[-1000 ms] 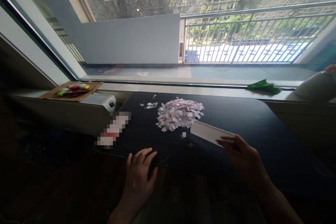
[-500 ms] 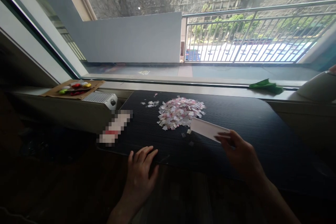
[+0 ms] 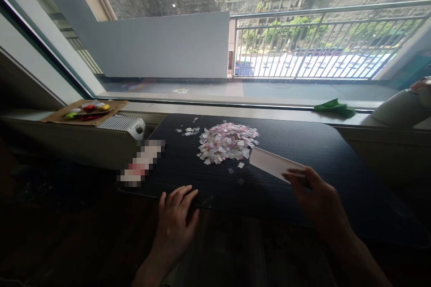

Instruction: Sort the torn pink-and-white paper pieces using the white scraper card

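A heap of small white and pink paper scraps (image 3: 227, 142) lies on the black tabletop (image 3: 289, 139). My right hand (image 3: 314, 190) pinches one end of a long, pale strip of card (image 3: 272, 162) between thumb and fingers. The strip's far end points left, just apart from the heap's lower right side. At the near edge of the table rests my left hand (image 3: 178, 208), fingers stretched out and nothing held in it. Several loose scraps (image 3: 241, 165) lie between the heap and my hands.
A smaller scatter of scraps (image 3: 191, 131) is left of the heap. A blurred-out pale item (image 3: 143, 163) lies at the table's left edge. On the sill are a green cloth-like piece (image 3: 335, 108) and a brown sheet (image 3: 55, 115) bearing colourful items. A white slatted unit (image 3: 124, 124) adjoins the table.
My right hand has drawn the strip a little to the right, opening a gap from the heap. The whole view has shifted slightly; my left hand stays on the table edge.
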